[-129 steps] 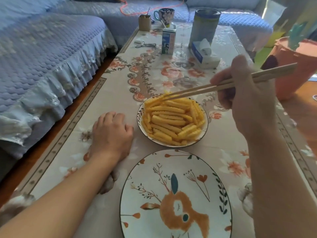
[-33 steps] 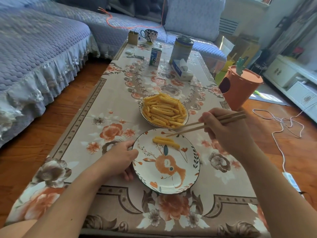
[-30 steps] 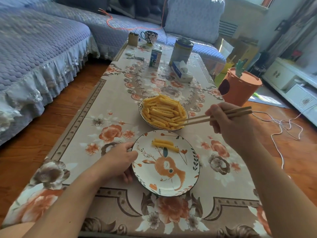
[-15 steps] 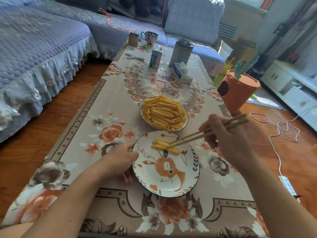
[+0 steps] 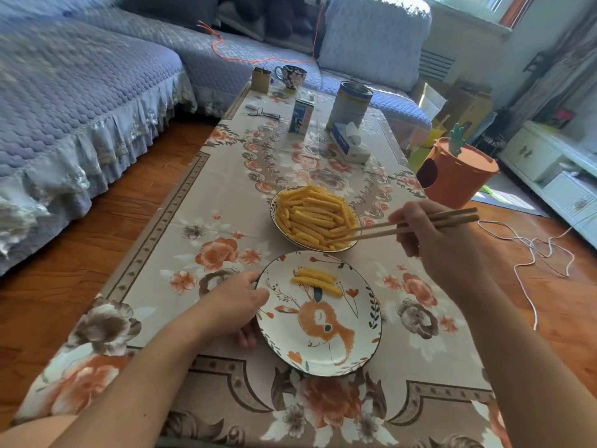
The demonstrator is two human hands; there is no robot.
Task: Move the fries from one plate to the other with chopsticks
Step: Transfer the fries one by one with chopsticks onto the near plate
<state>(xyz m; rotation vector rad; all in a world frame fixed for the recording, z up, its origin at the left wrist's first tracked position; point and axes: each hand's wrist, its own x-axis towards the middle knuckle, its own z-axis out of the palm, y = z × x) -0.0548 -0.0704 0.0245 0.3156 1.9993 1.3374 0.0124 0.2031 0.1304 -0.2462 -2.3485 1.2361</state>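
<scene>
A heap of yellow fries [image 5: 311, 215] fills the far plate [image 5: 278, 226]. The near plate [image 5: 355, 347], white with an orange rabbit drawing, carries three fries [image 5: 318, 279] near its far side. My right hand [image 5: 442, 247] grips a pair of wooden chopsticks [image 5: 410, 226]; their tips reach into the right edge of the heaped fries. My left hand [image 5: 237, 305] holds the near plate by its left rim, thumb on top and fingers under.
The floral tablecloth [image 5: 181, 240] covers a long low table. At its far end stand a milk carton [image 5: 302, 116], a tall tin [image 5: 350, 105], a tissue box [image 5: 349, 142], a mug [image 5: 290, 76] and scissors [image 5: 263, 112]. An orange bin [image 5: 455, 169] and a white cable [image 5: 533, 253] are on the right.
My right hand has carried the chopsticks from the near plate, where a fry was left, back up to the heap on the far plate. The left hand has stayed on the rim.
</scene>
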